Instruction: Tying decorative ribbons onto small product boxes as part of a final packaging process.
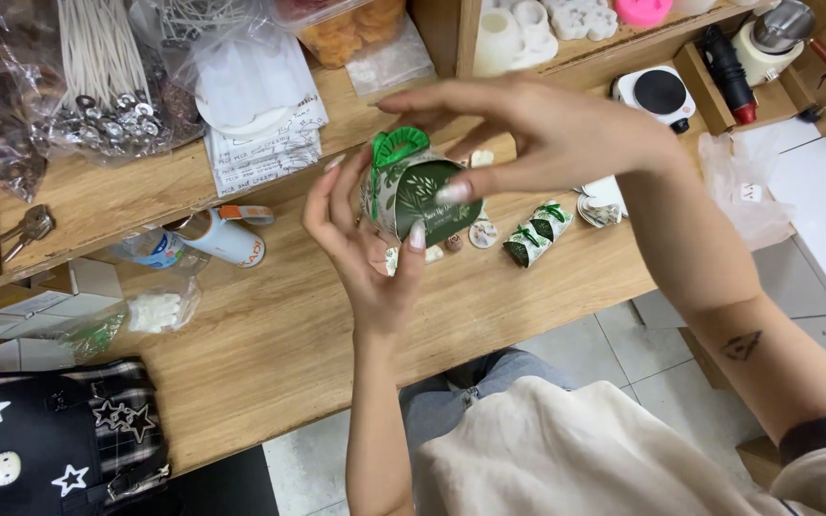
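Both my hands hold a small round gift box [413, 196], white and dark green with a leaf pattern and a green ribbon on top, above the wooden table [270, 334]. My left hand [360, 244] cups it from below and the left, fingers spread along its side. My right hand [537, 134] comes from the upper right, thumb and fingertips pinching the box's top and front edge. Two smaller wrapped green and white packets [537, 232] with green bows lie on the table just right of the box.
A black bag with white stars [50, 440] sits at the near left. A tube [227, 239], a plastic bottle [150, 248] and keys [26, 229] lie at left. Bags of wicks [107, 72], moulds [528, 29] and a small hotplate [660, 93] fill the back shelf.
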